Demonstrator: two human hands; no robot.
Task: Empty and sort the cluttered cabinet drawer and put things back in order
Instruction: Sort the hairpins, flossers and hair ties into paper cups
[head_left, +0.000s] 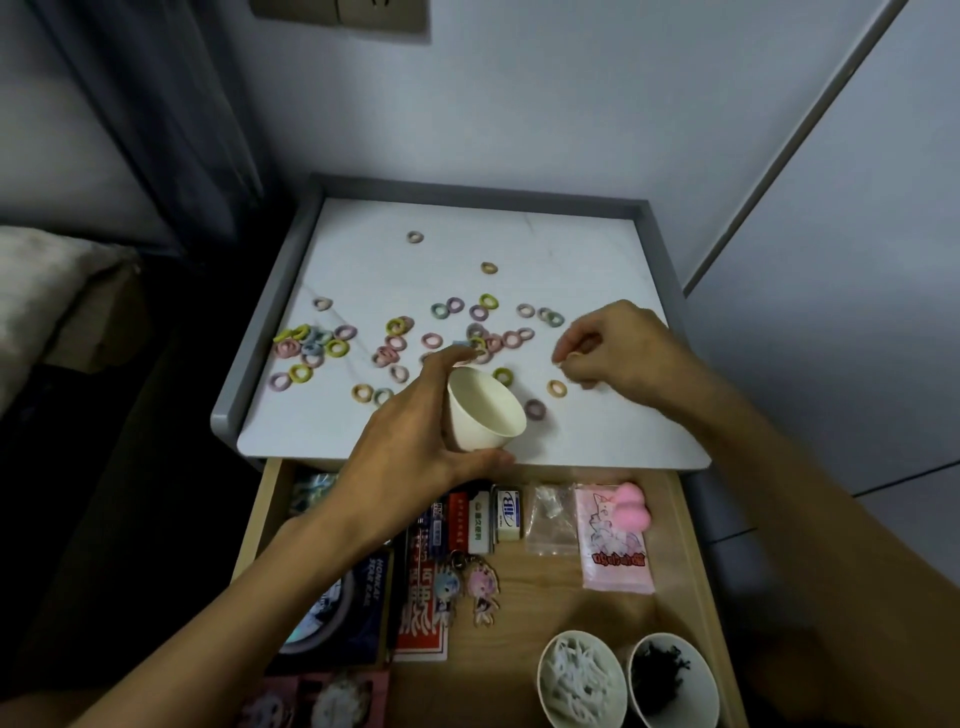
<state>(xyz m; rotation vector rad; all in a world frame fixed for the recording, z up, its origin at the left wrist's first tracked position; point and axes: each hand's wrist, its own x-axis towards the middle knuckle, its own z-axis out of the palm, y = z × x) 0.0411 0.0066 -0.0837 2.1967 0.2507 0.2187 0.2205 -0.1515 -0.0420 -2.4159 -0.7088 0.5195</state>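
Cream paper cup (485, 410) tilted, our left hand (410, 441) fingers curled round it; right hand (618, 348) pinches a small pale ring (575, 356) over white desk (571, 249).

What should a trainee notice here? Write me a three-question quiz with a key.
1. True or false: the drawer is shut.
2. Which hand grips the empty cup over the cabinet top? A) left B) right C) neither
3. How many cups stand inside the drawer?

Key:
1. False, it is pulled open.
2. A, the left hand.
3. Two: the white-filled cup and the dark-filled cup.
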